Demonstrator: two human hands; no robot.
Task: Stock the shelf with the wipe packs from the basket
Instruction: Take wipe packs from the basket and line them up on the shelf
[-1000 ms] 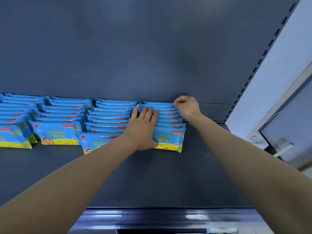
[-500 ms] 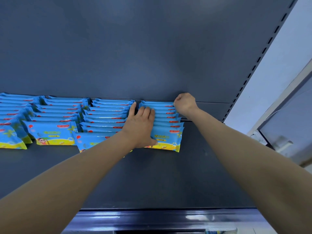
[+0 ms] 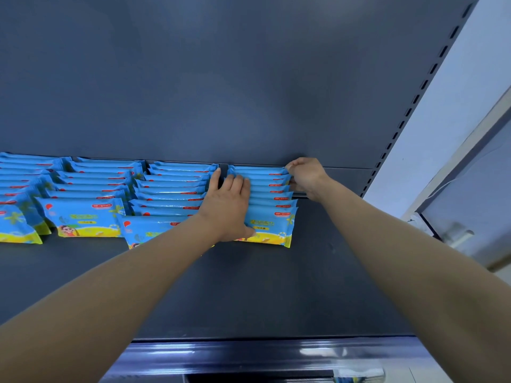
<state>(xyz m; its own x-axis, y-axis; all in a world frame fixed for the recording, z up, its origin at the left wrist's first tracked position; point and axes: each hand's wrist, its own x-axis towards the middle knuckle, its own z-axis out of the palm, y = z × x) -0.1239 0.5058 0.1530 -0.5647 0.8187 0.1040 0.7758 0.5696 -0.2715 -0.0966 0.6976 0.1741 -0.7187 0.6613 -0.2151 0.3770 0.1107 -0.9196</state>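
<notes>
Partly hidden — wipe packs (image 3: 272, 214) under left hand (image 3: 227, 208) | right hand (image 3: 307, 175) — grip unclear

On front wipe pack (image 3: 272, 222) — "10" legible; remaining print too small

Rightward — pale wall (image 3: 475, 78), framed panel (image 3: 475, 194) (lower)
</notes>
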